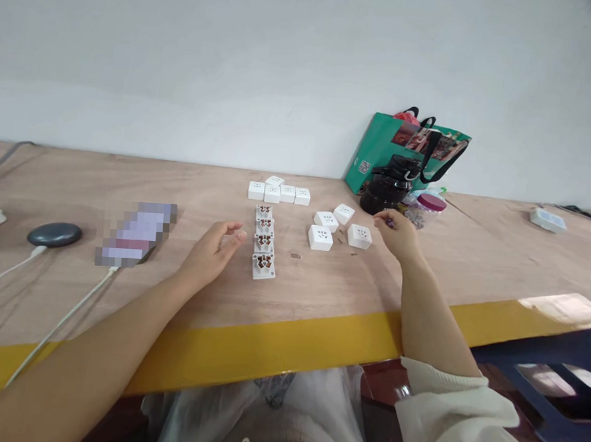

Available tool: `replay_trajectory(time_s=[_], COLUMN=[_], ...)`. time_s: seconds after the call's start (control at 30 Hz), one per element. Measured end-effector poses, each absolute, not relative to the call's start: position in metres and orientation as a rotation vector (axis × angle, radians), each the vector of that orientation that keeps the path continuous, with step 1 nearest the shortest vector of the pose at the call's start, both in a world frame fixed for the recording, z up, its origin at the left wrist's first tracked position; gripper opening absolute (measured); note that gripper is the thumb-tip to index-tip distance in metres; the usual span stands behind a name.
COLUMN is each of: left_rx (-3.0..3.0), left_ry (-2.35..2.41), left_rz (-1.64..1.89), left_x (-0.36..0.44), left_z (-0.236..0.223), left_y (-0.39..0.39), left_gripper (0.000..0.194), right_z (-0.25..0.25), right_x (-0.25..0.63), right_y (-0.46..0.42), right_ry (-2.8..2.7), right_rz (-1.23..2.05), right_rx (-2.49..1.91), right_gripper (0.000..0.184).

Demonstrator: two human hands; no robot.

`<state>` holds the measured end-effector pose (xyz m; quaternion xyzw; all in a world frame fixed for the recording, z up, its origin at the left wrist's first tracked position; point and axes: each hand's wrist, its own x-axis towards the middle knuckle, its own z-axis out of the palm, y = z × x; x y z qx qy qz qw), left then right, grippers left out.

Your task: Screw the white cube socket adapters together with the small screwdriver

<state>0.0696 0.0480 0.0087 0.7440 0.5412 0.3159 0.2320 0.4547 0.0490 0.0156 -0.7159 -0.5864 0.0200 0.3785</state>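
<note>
My left hand (218, 248) rests just left of a column of socket bases (264, 244), its thumb and fingers apart with nothing between them. These bases lie open side up, showing copper-coloured contacts in white housings. My right hand (395, 232) is beside the black flask (388, 187), fingertips pinched together; what they hold, if anything, is too small to make out. Close to its left sits a white socket cover (359, 236). Several more white socket covers (320, 237) lie between my hands. A few small dark screws (341, 238) are scattered among them.
A row of white sockets (280, 193) stands toward the wall. Behind the flask leans a green bag (375, 142), with a red-lidded jar (431, 202) at its right. A phone (142, 231) on a cable and a dark round device (54, 234) are at left. Yellow tape (267, 349) marks the table's front edge.
</note>
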Motion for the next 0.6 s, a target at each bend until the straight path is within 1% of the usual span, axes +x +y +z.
replay_trajectory(time_s=[0.07,0.13,0.23,0.3,0.43,0.6], left_rx=[1.937,1.872,1.874,1.932,2.11,2.24], left_ry=[1.609,1.707,1.792,1.808,1.659,1.379], left_rz=[0.918,0.925,0.804,0.683,0.472,0.264], left_x=[0.063,0.055,0.048,0.048,0.05,0.046], left_z=[0.008,0.006,0.004,0.004,0.007,0.012], left_y=[0.058,0.067,0.075,0.075,0.067,0.061], left_gripper=[0.042,0.037,0.03,0.027,0.027,0.023], right_z=[0.018,0.02,0.02,0.017,0.004,-0.012], right_x=[0.449,0.436,0.401,0.374,0.333,0.322], right_y=[0.048,0.045,0.039,0.034,0.028,0.026], right_ry=[-1.435,-1.545,-1.939,-2.197,-2.455,-2.452], right_rz=[0.03,0.103,0.356,0.396,0.336,0.185], right_rx=[-1.753,-1.679,-1.607,-1.574,-1.493,-1.452], right_gripper=[0.021,0.018,0.014,0.011,0.016,0.02])
